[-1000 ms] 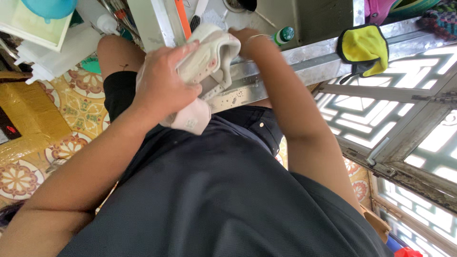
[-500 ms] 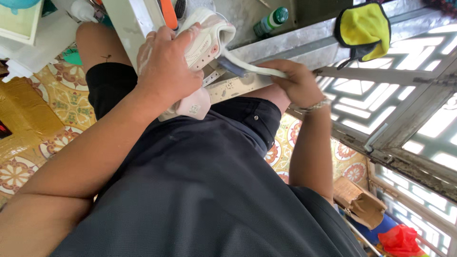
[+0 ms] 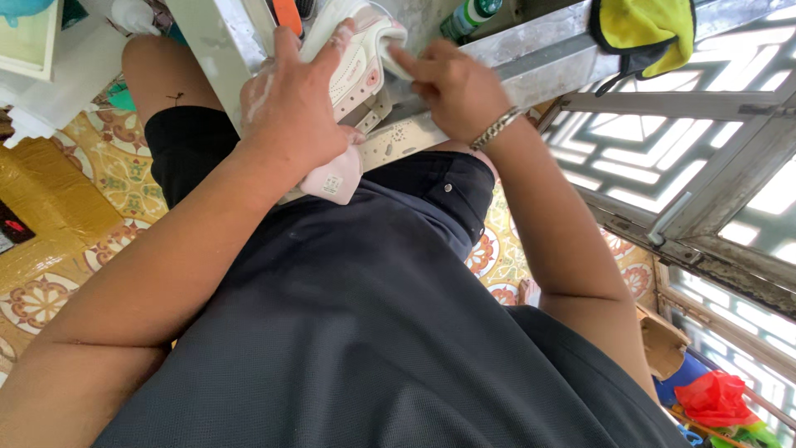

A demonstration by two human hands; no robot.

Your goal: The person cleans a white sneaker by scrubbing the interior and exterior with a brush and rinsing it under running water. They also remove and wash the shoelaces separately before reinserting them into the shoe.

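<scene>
A white and pale pink sneaker [image 3: 358,62] rests against the edge of a metal work table [image 3: 531,58], above my lap. My left hand [image 3: 294,99] wraps over the shoe and grips it; pale residue marks its fingers. My right hand [image 3: 448,83], with a metal bracelet on the wrist, has its fingers pressed on a white strip at the shoe's upper edge. The shoe's pink tongue [image 3: 332,178] hangs down below my left hand. I cannot tell what the right fingers pinch.
A yellow and black cloth [image 3: 643,25] hangs on the metal frame at upper right. A green bottle [image 3: 468,17] stands on the table. Patterned floor tiles [image 3: 99,166] lie at left. A white window grille [image 3: 713,133] is at right, with red and green bags [image 3: 713,402] below.
My right hand has moved from out at the right, where it held a long strip, back up to the shoe's top. My left hand still grips the shoe.
</scene>
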